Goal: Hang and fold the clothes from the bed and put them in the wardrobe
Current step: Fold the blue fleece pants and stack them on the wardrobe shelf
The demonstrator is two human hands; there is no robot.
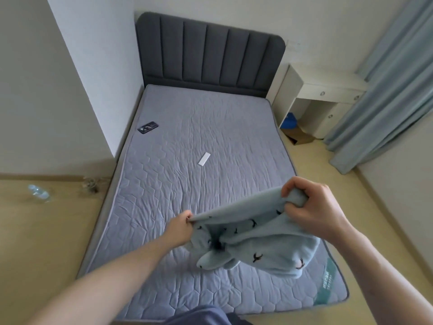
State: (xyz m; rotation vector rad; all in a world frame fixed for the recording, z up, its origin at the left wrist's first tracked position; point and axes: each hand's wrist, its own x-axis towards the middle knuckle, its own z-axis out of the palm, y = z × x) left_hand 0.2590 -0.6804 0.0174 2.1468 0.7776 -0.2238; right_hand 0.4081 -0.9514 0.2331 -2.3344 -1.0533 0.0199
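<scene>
A light blue garment (262, 242) with small dark bird-like prints hangs bunched above the near end of the grey quilted mattress (187, 141). My left hand (180, 227) pinches one edge of the garment at its left. My right hand (311, 207) grips a bunched part of the cloth, higher and to the right. The fabric stretches between both hands and its lower part sags onto the mattress. No wardrobe is in view.
A dark phone (148, 127) lies at the mattress's left edge and a small white strip (204, 158) near its middle. A grey padded headboard (208, 55) stands at the far end. A white desk (328, 99), curtains (384, 95) and a plastic bottle (38, 193) are around the bed.
</scene>
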